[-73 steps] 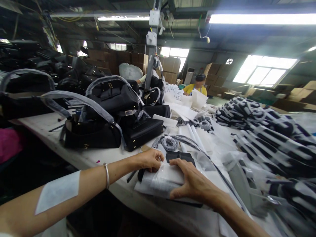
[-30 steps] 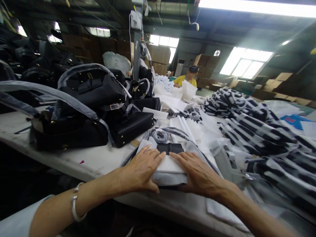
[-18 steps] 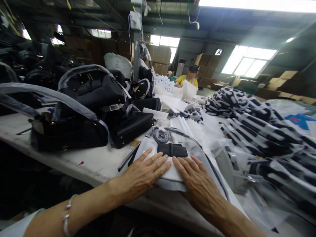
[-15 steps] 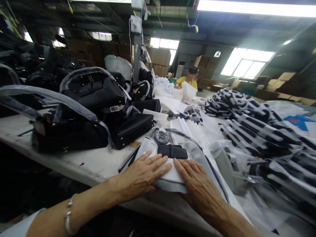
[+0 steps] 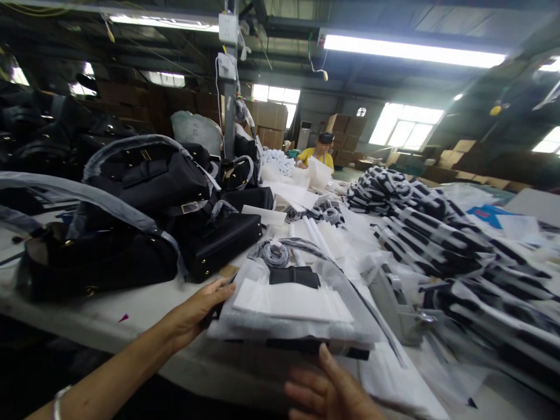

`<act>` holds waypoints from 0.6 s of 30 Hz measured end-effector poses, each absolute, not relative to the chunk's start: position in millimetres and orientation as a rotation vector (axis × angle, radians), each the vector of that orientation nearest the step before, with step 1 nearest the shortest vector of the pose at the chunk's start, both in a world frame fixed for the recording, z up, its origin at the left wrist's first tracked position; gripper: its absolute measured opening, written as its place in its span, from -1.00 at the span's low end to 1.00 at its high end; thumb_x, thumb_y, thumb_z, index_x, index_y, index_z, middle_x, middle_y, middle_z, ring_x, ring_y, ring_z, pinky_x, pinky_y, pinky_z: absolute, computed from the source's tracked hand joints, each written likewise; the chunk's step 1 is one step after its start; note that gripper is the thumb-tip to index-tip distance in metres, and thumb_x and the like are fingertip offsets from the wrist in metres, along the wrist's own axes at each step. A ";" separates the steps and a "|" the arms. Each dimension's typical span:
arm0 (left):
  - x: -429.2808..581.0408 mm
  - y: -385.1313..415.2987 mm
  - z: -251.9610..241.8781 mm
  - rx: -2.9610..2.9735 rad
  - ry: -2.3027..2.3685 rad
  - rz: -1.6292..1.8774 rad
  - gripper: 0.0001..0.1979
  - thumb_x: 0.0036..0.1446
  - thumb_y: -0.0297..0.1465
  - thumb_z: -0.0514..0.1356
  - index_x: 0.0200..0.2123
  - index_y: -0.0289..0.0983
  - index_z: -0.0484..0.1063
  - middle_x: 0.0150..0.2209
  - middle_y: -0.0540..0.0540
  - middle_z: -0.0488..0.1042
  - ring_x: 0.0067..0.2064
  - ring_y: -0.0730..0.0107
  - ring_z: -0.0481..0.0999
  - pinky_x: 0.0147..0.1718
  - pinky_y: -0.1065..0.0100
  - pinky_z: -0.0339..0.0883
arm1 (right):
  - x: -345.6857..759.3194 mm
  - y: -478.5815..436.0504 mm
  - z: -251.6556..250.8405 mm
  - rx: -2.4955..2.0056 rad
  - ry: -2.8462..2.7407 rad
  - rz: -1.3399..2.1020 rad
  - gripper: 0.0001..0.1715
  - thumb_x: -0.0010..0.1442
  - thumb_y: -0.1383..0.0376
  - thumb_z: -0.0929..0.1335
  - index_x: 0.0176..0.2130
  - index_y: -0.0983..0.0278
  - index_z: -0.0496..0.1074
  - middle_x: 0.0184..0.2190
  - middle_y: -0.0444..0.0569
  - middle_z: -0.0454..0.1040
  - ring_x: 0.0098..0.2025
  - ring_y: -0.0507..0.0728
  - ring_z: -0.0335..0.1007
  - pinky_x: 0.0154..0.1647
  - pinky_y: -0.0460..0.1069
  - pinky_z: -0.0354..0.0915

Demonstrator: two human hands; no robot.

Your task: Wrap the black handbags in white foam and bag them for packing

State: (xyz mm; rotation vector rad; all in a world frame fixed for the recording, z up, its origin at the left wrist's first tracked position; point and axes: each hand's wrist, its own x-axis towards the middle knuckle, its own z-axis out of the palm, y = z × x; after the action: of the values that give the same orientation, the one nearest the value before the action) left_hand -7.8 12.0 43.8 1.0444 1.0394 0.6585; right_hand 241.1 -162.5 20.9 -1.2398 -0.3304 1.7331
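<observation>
A flat packet (image 5: 291,309) of white tissue and clear plastic lies at the table's near edge, with something black under it. On its far end rests a small black wallet (image 5: 294,276). My left hand (image 5: 199,309) grips the packet's left edge, fingers curled around it. My right hand (image 5: 330,391) is below the packet's near edge; the thumb touches the edge and the fingers are curled under it. A coiled strap in plastic (image 5: 275,254) sits just beyond the wallet.
Black handbags (image 5: 144,216) with wrapped handles pile up on the left of the table (image 5: 140,303). A heap of black-and-white striped packaged items (image 5: 441,233) covers the right. A grey tape dispenser (image 5: 394,303) stands right of the packet. A person in yellow (image 5: 317,154) works at the far end.
Both hands were pressing flat on top of the packet. Now they have come off its top: the left holds its left edge and the right has dropped to its near edge.
</observation>
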 end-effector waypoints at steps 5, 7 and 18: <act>-3.9 18.4 56.9 0.939 1.016 0.572 -0.14 -0.29 -0.10 0.52 0.11 -0.23 0.37 -0.06 -0.19 0.57 -0.04 0.07 0.57 -0.30 0.35 0.45 | 244.0 -157.7 38.1 -1.132 -0.264 1.769 -0.02 -0.23 -0.27 0.53 -0.02 0.27 0.35 -0.06 0.14 0.55 -0.01 0.24 0.53 -0.06 0.07 0.44; -4.3 24.7 59.3 0.991 1.042 0.557 -0.06 -0.30 -0.11 0.52 0.17 -0.19 0.31 0.02 -0.20 0.53 -0.01 0.03 0.55 -0.35 0.36 0.43 | 255.8 -167.5 44.0 -1.352 -0.469 1.699 -0.13 -0.21 -0.27 0.51 -0.16 0.29 0.40 -0.28 0.05 0.60 -0.31 0.14 0.58 -0.36 -0.04 0.42; -18.5 36.4 44.2 1.790 1.218 0.911 -0.51 0.09 0.09 0.17 -0.24 -0.23 0.40 -0.13 -0.19 0.49 -0.06 0.10 0.49 -0.06 0.17 0.37 | 308.4 -170.1 111.2 -1.660 -1.684 -0.148 -0.73 0.16 0.02 0.42 -0.23 0.13 0.54 -0.28 -0.10 0.57 -0.28 0.13 0.52 -0.34 -0.09 0.42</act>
State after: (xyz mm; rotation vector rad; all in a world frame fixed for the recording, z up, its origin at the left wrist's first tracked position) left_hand -18.5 36.4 44.2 1.7898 1.2183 0.9107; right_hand 308.4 -170.1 111.2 -1.6599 -1.6842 -0.1481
